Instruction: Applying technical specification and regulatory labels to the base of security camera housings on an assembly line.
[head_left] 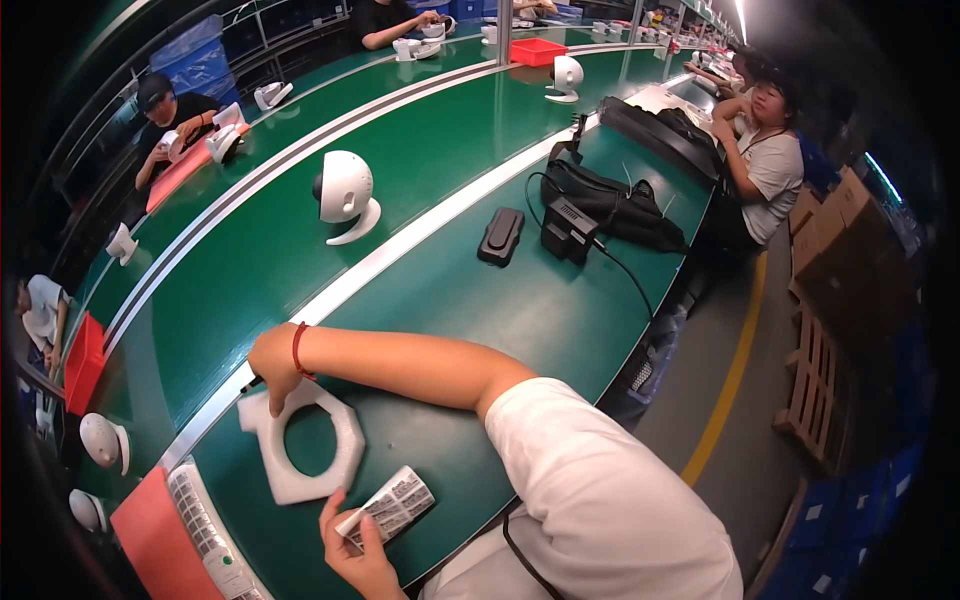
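My left hand (362, 560) is closed on a folded sheet of printed labels (395, 508), pinched between thumb and fingers near the bench's front edge. My right arm reaches across to the left, with a red band at the wrist. Its hand (275, 362) is bent down at the top of a white foam frame (347, 452) with a round hole, the thumb against the foam. A short dark tip (252, 384) sticks out beside these fingers; the rest of it is hidden by the hand. The foam frame lies flat on the green bench (440, 420).
A strip of labels (205, 530) lies beside a red mat (150, 535) at lower left. White round-headed devices, one nearby (345, 190), stand on the green conveyor (260, 210). A black case (501, 237) and black bag (620, 205) with cable lie farther along. Several people sit around the line.
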